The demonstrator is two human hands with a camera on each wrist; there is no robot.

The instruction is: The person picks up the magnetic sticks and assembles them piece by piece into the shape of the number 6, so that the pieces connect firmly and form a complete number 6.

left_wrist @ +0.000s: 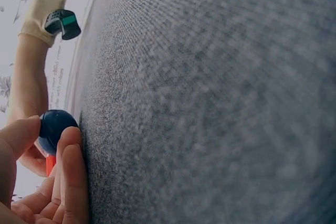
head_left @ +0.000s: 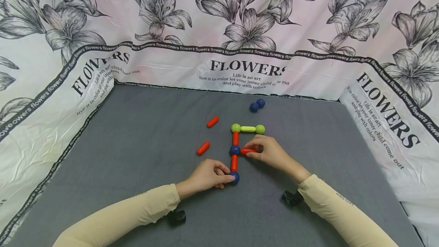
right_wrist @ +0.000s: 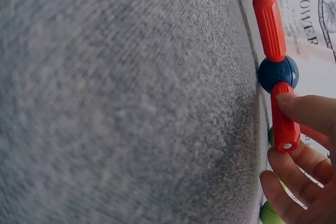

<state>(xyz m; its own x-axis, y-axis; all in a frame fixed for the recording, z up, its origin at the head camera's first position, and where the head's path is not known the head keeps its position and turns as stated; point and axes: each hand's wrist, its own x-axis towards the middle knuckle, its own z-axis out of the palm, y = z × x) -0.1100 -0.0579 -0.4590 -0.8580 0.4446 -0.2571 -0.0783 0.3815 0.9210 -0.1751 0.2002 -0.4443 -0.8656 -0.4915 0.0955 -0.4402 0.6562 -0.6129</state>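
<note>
My left hand pinches the near blue ball between thumb and finger; the left wrist view shows the same blue ball in that grip. From it a red rod leads to the middle blue ball, and another red rod runs on to a green ball. A light green rod joins that to a second green ball. My right hand pinches a third red rod, whose far end touches the middle blue ball.
Two loose red rods, one farther back and one nearer, lie left of the chain. A pair of blue balls sits at the back of the grey tabletop. Flower-printed cloth hangs behind and at the sides.
</note>
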